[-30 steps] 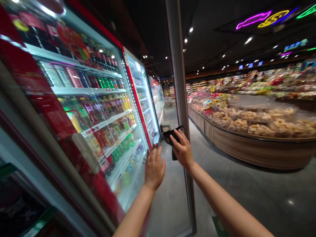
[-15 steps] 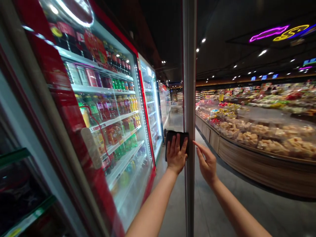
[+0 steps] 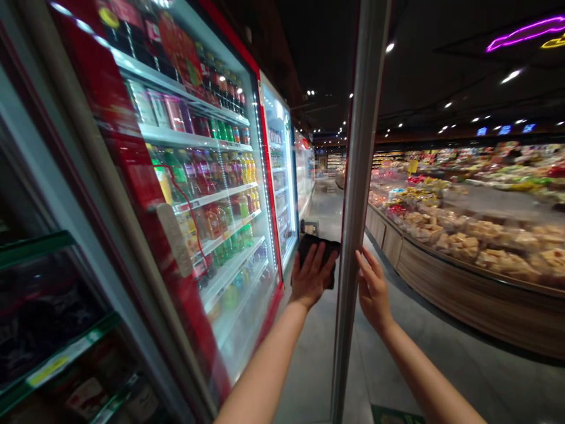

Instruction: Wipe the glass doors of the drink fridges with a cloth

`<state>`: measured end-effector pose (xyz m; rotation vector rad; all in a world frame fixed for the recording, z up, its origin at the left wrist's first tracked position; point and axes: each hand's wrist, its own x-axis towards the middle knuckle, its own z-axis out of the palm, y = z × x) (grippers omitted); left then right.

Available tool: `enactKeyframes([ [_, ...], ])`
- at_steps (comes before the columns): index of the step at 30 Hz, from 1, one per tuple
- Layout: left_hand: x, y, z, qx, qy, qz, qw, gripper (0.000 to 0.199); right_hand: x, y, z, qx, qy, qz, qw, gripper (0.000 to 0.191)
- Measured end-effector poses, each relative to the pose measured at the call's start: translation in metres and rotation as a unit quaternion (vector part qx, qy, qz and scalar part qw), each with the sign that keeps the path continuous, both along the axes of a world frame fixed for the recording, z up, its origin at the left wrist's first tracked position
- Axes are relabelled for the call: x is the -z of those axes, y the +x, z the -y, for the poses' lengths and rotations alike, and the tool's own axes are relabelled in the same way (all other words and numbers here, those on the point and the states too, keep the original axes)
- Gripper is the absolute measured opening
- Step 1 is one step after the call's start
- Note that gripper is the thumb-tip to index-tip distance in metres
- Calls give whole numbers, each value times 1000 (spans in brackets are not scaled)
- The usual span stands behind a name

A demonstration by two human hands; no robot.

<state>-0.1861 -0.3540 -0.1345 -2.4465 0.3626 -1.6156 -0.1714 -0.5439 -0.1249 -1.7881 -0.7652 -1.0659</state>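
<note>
My left hand [image 3: 310,275] lies flat with its fingers spread on a folded black cloth [image 3: 330,259], pressing it against the clear glass of an open door. Just right of the glass stands the door's grey metal edge frame [image 3: 358,176]. My right hand [image 3: 372,285] is on the outer side of that frame, its fingers extended and the fingertips at the frame's edge. Nothing shows in the right hand.
Through the glass, a red-framed drinks cooler [image 3: 270,200] holds several shelves of bottles and cans. At the right, a curved wood-sided counter [image 3: 459,294] bears packaged food. Dark shelves with green edges [image 3: 92,338] are at the lower left.
The view has shifted, so the door frame appears further right and tilted. My left hand and the cloth have moved left, away from the frame; the right hand's fingers have come closer together.
</note>
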Motion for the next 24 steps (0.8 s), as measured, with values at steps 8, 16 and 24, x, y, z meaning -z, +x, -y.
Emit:
enactKeyframes([
  [8,82,3,23,44,-8,40,998,59,38,22,-22,55,2,-32,998,62],
  [16,89,-11,-34,-34,-134,50,989,63,59,23,-29,73,-32,-12,997,68],
  [24,100,-10,-43,65,137,3,988,55,97,20,-47,94,-1,-53,994,68],
])
